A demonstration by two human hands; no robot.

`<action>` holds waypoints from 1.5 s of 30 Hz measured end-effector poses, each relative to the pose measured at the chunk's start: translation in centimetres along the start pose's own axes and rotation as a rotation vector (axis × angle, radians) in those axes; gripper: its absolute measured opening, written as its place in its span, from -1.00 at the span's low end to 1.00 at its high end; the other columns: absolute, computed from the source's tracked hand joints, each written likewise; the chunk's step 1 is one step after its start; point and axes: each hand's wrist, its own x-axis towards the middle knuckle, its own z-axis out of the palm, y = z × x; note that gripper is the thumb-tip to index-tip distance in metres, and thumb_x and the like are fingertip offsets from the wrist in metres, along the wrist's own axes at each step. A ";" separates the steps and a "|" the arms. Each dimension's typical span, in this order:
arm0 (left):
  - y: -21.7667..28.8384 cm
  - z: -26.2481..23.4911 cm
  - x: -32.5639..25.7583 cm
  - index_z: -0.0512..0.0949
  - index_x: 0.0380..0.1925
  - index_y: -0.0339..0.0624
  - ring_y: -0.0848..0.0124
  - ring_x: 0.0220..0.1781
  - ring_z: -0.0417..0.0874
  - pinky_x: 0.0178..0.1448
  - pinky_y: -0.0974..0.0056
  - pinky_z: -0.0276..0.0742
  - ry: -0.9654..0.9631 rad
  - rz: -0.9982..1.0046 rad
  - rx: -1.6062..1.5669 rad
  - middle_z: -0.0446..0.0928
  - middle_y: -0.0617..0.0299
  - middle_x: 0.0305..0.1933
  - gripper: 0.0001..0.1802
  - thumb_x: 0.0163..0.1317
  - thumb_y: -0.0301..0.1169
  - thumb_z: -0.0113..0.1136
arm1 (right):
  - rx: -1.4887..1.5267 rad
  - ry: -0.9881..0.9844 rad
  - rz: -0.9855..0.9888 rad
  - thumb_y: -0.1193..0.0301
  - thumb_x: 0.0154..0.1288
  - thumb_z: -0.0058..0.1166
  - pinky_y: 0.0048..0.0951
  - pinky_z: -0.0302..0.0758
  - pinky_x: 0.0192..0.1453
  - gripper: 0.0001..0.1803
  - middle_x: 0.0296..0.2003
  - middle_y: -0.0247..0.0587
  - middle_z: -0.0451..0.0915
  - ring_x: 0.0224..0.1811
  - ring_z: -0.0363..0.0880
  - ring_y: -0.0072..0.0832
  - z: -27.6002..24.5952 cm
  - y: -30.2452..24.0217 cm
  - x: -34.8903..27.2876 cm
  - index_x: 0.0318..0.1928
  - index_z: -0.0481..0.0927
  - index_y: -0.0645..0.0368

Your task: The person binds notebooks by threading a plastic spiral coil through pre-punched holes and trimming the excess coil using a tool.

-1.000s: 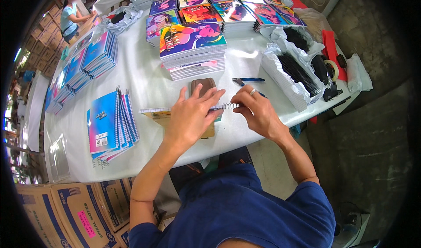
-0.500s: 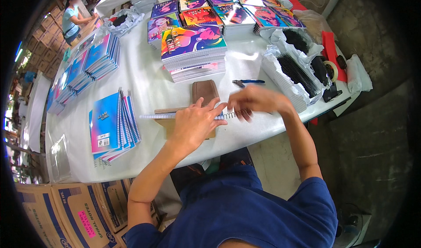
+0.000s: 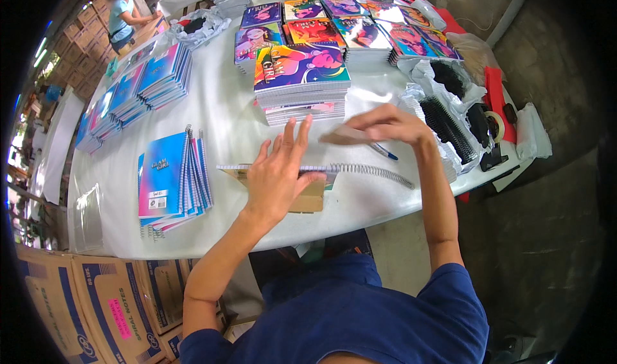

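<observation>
Fingers stretched and thumb apart, my left hand [image 3: 277, 171] rests over a notebook's upright spine edge [image 3: 321, 168]. A wire spiral coil [image 3: 379, 170] runs from that edge's right end and trails across the table. Below the edge a brown cardboard support [image 3: 308, 200] shows, partly covered by my hand. My right hand [image 3: 395, 127] is raised above the coil, closed on a brown pad [image 3: 344, 136] that is slightly blurred. Under that hand lie blue-handled pliers [image 3: 384, 150], their jaws hidden.
Blue-pink spiral notebooks [image 3: 164, 174] lie fanned at left, with more stacks [image 3: 160, 74] behind. Colourful notebook stacks [image 3: 302, 74] stand ahead. Paper-wrapped black coils [image 3: 447, 126] and a tape roll [image 3: 493, 126] sit at right. A person [image 3: 125, 20] stands far left.
My right hand has left the coil and lifted the brown pad off the table. My left hand has stayed at the notebook, its fingers now pointing up. More of the coil shows.
</observation>
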 end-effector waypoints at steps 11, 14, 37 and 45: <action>-0.1 -0.3 0.1 0.07 0.47 0.14 0.17 0.21 0.56 0.26 -0.02 0.47 -0.081 -0.032 0.001 0.48 0.11 0.27 0.15 -0.17 -0.05 0.47 | 0.062 -0.115 -0.071 0.19 0.32 0.17 -0.36 0.41 0.21 -0.57 0.06 -0.08 0.62 0.09 0.55 -0.34 3.1 -0.6 0.6 0.09 0.64 0.20; -0.4 -0.4 0.0 0.08 0.47 0.15 0.17 0.16 0.58 0.24 -0.01 0.48 -0.045 -0.015 0.032 0.47 0.09 0.27 0.14 -0.16 -0.02 0.45 | 0.315 -0.071 -0.168 0.24 0.34 0.16 -0.37 0.41 0.20 -0.60 0.06 -0.07 0.62 0.09 0.54 -0.34 3.2 -0.1 1.0 0.07 0.65 0.21; -2.7 -1.8 -1.0 0.10 0.45 0.24 0.18 0.22 0.56 0.31 -0.08 0.42 -0.027 -0.111 0.097 0.44 0.14 0.31 0.17 -0.25 0.01 0.47 | 0.434 -0.111 -0.261 0.24 0.28 0.21 -0.37 0.42 0.18 -0.59 0.04 -0.04 0.64 0.06 0.55 -0.36 4.5 1.6 4.0 0.03 0.66 0.25; -3.7 -2.6 -1.5 0.07 0.46 0.22 0.15 0.22 0.55 0.31 -0.10 0.38 -0.031 -0.122 0.102 0.43 0.12 0.32 0.16 -0.19 -0.01 0.46 | 0.109 -0.105 0.006 0.18 0.24 0.25 -0.36 0.41 0.19 -0.53 0.03 0.03 0.63 0.11 0.54 -0.30 6.0 -1.6 6.2 -0.02 0.67 0.34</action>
